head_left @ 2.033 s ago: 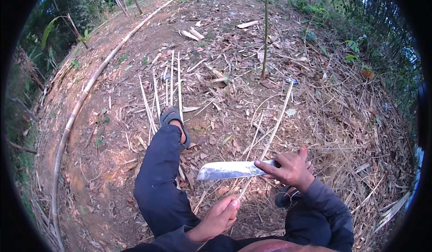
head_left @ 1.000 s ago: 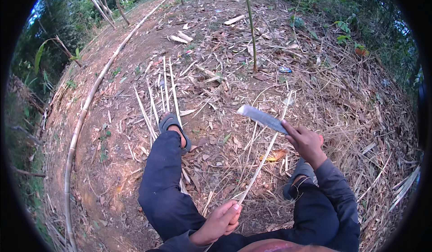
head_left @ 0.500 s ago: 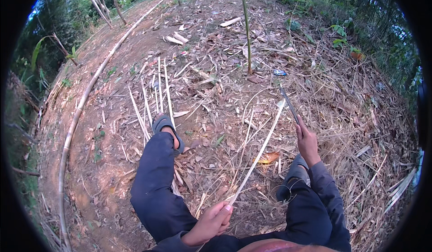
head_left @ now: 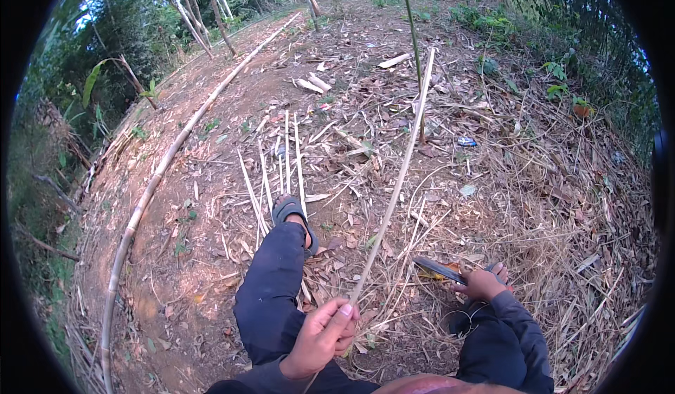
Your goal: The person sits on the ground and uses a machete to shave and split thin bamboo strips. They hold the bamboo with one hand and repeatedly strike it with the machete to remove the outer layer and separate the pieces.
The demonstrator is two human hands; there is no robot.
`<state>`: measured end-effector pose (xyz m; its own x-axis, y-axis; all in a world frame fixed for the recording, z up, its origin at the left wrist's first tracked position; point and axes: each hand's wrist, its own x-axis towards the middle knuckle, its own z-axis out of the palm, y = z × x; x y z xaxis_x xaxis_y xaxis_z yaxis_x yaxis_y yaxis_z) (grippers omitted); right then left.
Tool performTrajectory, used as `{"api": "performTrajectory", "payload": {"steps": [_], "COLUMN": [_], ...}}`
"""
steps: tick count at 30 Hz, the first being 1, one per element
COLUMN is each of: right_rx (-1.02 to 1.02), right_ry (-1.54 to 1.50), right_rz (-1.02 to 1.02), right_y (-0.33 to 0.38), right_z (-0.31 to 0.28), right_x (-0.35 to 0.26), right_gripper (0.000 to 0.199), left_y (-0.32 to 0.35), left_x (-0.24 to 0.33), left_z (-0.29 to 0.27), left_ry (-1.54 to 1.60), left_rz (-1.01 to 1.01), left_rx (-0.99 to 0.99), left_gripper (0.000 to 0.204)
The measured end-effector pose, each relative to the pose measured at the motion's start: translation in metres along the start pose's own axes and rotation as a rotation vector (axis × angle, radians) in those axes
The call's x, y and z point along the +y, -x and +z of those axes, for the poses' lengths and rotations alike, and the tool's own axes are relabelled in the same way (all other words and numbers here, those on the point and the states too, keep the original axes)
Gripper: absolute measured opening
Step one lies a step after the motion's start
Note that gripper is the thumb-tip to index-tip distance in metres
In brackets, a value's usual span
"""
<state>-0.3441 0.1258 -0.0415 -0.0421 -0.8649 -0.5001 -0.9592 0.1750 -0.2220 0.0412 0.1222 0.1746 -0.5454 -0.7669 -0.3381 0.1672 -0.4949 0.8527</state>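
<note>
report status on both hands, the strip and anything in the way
Left hand gripping pale strip, raised. Right hand holding knife, apart from strip. Thin sapling behind strip's far end, contact unclear.

The left hand (head_left: 322,339) was curled in a firm grip, thumb uppermost. The right hand (head_left: 481,286) was closed beside the right foot (head_left: 499,270), its forearm (head_left: 522,327) angled forward; the left leg (head_left: 271,292) was stretched ahead.

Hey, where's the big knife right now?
In the head view, the knife is below and right of centre, gripped in the right hand, just left of the right foot.
</note>
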Motion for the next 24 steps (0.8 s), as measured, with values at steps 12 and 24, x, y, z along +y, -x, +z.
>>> {"api": "performTrajectory", "payload": {"steps": [12,24], "right_rx": [1.982,2.163], "right_ry": [0.3,-0.448], "right_rz": [-1.676,-1.958], "right_y": [0.237,0.23], "right_z": [-0.246,-0.269], "right_x": [-0.176,-0.258], "right_gripper": [0.04,0.031], "left_y": [-0.088,-0.044], "left_x": [0.108,0.09], "left_z": [-0.003,0.01], "left_ry": [-0.268,-0.151], "left_rz": [0.058,-0.047], "left_rx": [-0.097,-0.134], "left_gripper": [0.021,0.023]}}
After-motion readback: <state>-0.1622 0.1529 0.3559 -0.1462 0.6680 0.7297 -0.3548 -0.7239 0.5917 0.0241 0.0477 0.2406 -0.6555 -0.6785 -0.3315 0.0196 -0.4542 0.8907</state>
